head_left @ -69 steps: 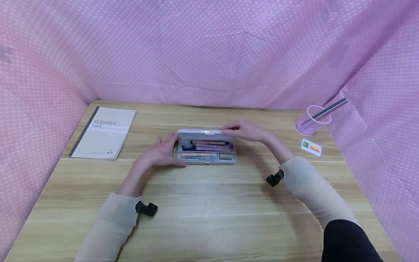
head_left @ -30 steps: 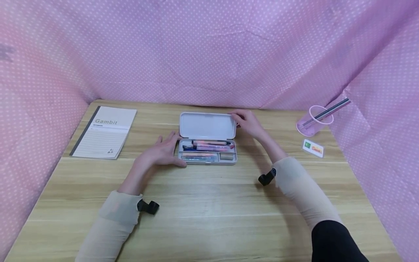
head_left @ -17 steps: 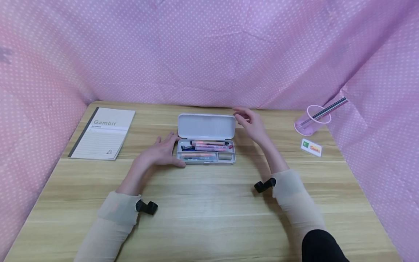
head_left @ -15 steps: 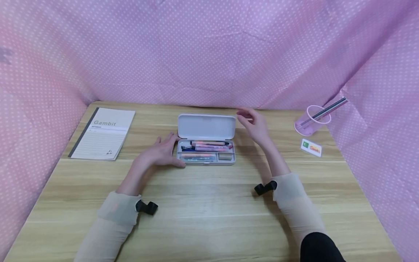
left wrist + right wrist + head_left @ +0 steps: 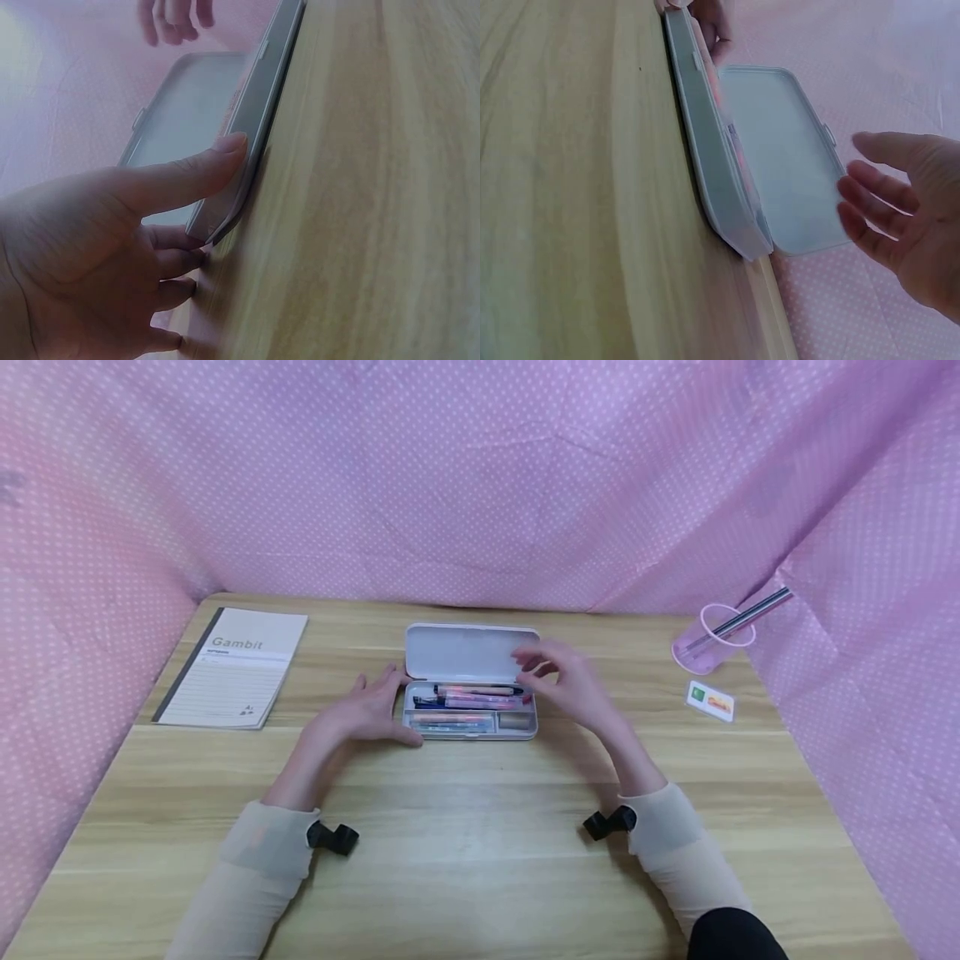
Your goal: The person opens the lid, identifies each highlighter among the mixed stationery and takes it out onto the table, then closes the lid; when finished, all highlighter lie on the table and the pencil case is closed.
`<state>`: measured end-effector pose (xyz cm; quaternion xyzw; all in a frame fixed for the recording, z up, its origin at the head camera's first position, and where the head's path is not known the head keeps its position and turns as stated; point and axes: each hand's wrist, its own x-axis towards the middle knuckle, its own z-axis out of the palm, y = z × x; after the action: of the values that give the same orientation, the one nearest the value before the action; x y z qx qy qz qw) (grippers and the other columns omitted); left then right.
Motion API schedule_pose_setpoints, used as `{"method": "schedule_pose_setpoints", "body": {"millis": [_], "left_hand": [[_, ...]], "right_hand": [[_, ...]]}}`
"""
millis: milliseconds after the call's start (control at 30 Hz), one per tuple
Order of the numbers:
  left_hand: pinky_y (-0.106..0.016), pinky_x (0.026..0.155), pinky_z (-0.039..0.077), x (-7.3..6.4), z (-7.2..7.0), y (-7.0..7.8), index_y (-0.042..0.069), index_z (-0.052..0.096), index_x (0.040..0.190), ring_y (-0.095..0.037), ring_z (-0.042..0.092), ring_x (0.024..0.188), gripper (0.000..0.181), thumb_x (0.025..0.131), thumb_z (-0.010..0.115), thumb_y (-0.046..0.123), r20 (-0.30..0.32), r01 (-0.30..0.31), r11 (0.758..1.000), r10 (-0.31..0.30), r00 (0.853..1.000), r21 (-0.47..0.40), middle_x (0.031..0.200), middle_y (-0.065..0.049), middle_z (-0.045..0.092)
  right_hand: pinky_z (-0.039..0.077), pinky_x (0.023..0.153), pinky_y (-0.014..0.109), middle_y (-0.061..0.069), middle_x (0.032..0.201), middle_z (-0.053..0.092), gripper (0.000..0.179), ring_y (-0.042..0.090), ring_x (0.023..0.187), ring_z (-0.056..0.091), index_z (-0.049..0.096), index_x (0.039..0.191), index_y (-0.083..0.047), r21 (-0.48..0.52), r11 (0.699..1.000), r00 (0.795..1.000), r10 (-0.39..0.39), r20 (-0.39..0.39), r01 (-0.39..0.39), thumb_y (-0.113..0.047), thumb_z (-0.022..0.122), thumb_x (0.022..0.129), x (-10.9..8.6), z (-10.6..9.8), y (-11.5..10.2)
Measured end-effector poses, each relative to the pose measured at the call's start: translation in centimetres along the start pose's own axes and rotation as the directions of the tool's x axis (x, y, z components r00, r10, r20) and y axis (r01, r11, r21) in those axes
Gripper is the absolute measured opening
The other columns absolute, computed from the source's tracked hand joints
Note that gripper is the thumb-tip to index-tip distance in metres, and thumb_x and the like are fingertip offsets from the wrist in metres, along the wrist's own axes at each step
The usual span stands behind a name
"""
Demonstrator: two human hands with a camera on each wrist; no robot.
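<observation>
A light grey pencil case (image 5: 471, 737) lies with its lid (image 5: 461, 652) tipped back on the table. Pens (image 5: 480, 697) fill its rear compartment; a clear case of thin sticks (image 5: 453, 722) and a small grey block (image 5: 514, 721) sit in front. My left hand (image 5: 360, 710) holds the case's left end, its thumb on the front wall (image 5: 225, 180) in the left wrist view and the other fingers round the end. Over the right end hovers my right hand (image 5: 566, 685), fingers loosely bent and apart, nothing between them; the right wrist view shows this hand (image 5: 907, 210) beside the lid.
A notebook (image 5: 232, 668) lies at the left of the wooden table (image 5: 465, 843). Near the back right corner a pink mesh-like cup (image 5: 693, 647) holds dark striped pencils (image 5: 753, 614), with a white eraser (image 5: 710, 701) in front. Pink dotted cloth (image 5: 480, 485) hangs behind.
The lid has swung from partly raised to fully back. My right hand let go of it, drew off to the right, then came forward and left over the case. My left hand stays put.
</observation>
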<state>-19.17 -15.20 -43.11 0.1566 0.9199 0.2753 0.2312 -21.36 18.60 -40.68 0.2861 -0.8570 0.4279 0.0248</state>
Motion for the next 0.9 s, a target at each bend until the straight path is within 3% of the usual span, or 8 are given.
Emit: {"method": "schedule_pose_setpoints", "body": {"millis": [167, 300, 433, 667, 900], "left_hand": [[-0.067, 0.128, -0.007, -0.1, 0.1, 0.0, 0.005, 0.027, 0.157, -0.048, 0.003, 0.16, 0.11, 0.076, 0.086, 0.05, -0.009, -0.002, 1.0, 0.002, 1.0, -0.004, 0.172, -0.026, 0.0], [-0.068, 0.128, -0.007, -0.3, 0.0, -0.1, 0.004, 0.027, 0.157, -0.048, 0.004, 0.16, 0.11, 0.076, 0.087, 0.049, -0.011, -0.004, 1.0, 0.003, 1.0, -0.001, 0.172, -0.027, 0.002], [-0.068, 0.128, -0.007, -0.4, 0.0, 0.0, 0.005, 0.027, 0.157, -0.048, 0.004, 0.159, 0.111, 0.076, 0.086, 0.049, -0.006, -0.007, 1.0, 0.007, 1.0, 0.003, 0.172, -0.028, 0.0], [-0.067, 0.128, -0.005, -0.2, 0.0, 0.0, 0.004, 0.026, 0.157, -0.049, 0.006, 0.159, 0.111, 0.076, 0.086, 0.05, 0.0, -0.009, 1.0, 0.009, 1.0, 0.022, 0.171, -0.029, 0.0], [-0.067, 0.128, -0.006, -0.1, 0.0, 0.2, 0.004, 0.026, 0.157, -0.048, 0.006, 0.159, 0.11, 0.076, 0.086, 0.05, 0.001, -0.007, 1.0, 0.007, 1.0, 0.016, 0.171, -0.028, -0.001]], "right_hand": [[0.063, 0.089, 0.041, 0.013, 0.116, 0.074, 0.035, 0.028, 0.102, 0.072, 0.071, 0.125, -0.005, -0.094, 0.996, 0.985, 0.022, 0.174, -0.005, -0.009, 0.077, 0.09, 0.0, 1.0, -0.1], [0.062, 0.089, 0.041, 0.008, 0.115, 0.075, 0.035, 0.023, 0.103, 0.07, 0.072, 0.124, -0.009, -0.17, 0.985, 0.966, 0.052, 0.254, -0.008, -0.013, 0.079, 0.09, 0.0, 1.6, -0.2], [0.06, 0.09, 0.039, 0.005, 0.115, 0.075, 0.035, 0.019, 0.102, 0.069, 0.073, 0.124, -0.011, -0.209, 0.978, 0.958, 0.071, 0.277, -0.012, -0.013, 0.079, 0.09, -0.1, 1.9, 0.0], [0.059, 0.081, 0.037, 0.002, 0.106, 0.073, 0.031, 0.017, 0.09, 0.063, 0.075, 0.123, -0.013, -0.244, 0.97, 0.944, 0.08, 0.32, 0.0, -0.013, 0.076, 0.092, -0.3, 2.2, 0.3], [0.056, 0.077, 0.029, 0.002, 0.103, 0.073, 0.025, 0.014, 0.087, 0.062, 0.077, 0.118, -0.011, -0.279, 0.959, 0.953, 0.042, 0.3, 0.045, -0.01, 0.075, 0.093, -0.4, 2.5, 0.3]]}}
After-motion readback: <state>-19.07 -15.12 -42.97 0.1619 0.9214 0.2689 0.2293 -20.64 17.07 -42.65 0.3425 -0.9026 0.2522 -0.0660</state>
